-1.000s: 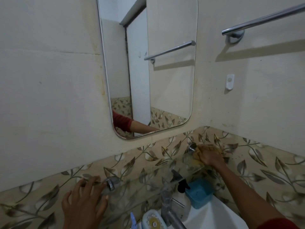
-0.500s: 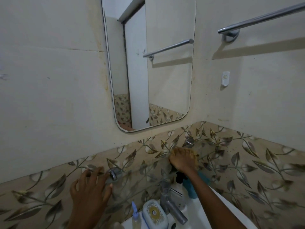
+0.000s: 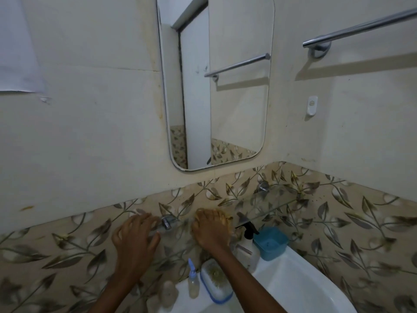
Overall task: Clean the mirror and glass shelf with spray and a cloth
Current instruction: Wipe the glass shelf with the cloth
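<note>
A rounded mirror point(image 3: 237, 98) hangs on the cream wall. Below it a clear glass shelf point(image 3: 268, 203) runs along the leaf-patterned tiles, held by two chrome brackets point(image 3: 167, 222). My right hand point(image 3: 211, 231) presses a yellow cloth point(image 3: 222, 216) flat on the shelf's left part, just right of the left bracket. My left hand point(image 3: 135, 236) rests with spread fingers on the shelf's left end, touching that bracket. A spray bottle with a black trigger point(image 3: 248, 231) stands under the shelf on the sink.
A white sink point(image 3: 300, 288) sits below with a blue tub point(image 3: 270, 242), a white and blue soap box point(image 3: 215, 281) and a small bottle point(image 3: 193, 282). A chrome towel rail point(image 3: 361, 27) and a white wall hook point(image 3: 312, 105) are on the right wall.
My right hand has slid the cloth leftward along the shelf, from its right end to beside the left bracket. My view has shifted so the mirror sits further right.
</note>
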